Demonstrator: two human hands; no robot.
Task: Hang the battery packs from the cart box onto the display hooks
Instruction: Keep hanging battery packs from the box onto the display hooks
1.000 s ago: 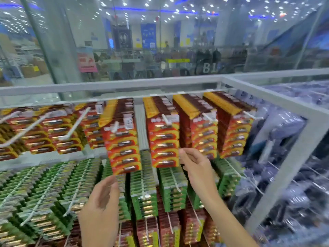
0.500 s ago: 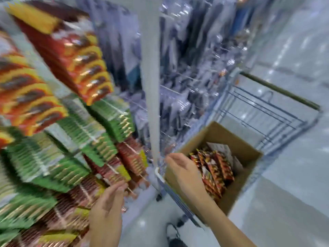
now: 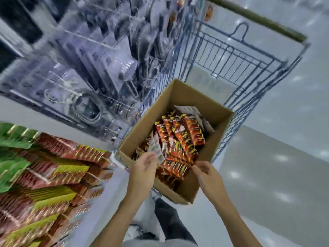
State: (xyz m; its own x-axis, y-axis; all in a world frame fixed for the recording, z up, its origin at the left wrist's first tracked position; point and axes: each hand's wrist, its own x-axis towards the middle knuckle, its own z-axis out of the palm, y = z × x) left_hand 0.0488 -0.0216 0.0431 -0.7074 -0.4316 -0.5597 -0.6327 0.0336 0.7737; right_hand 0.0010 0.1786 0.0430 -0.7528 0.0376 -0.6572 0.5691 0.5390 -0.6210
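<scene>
— Well, could snag several at once: red battery packs (image 3: 179,139) lying overlapped and loose in the cardboard box (image 3: 194,186), sitting in the blue wire cart (image 3: 249,72).
— Grip?
— None. Left hand (image 3: 145,166) relaxed, fingers spread, holding nothing; right hand (image 3: 204,171) loosely curled, also bare (fingertips just at the nearest pack's edge, contact hard to tell).
— Packs relative to both?
— Directly ahead, between and just beyond the fingertips. Display hooks (image 3: 53,175) off left, already crowded; blurred.
</scene>
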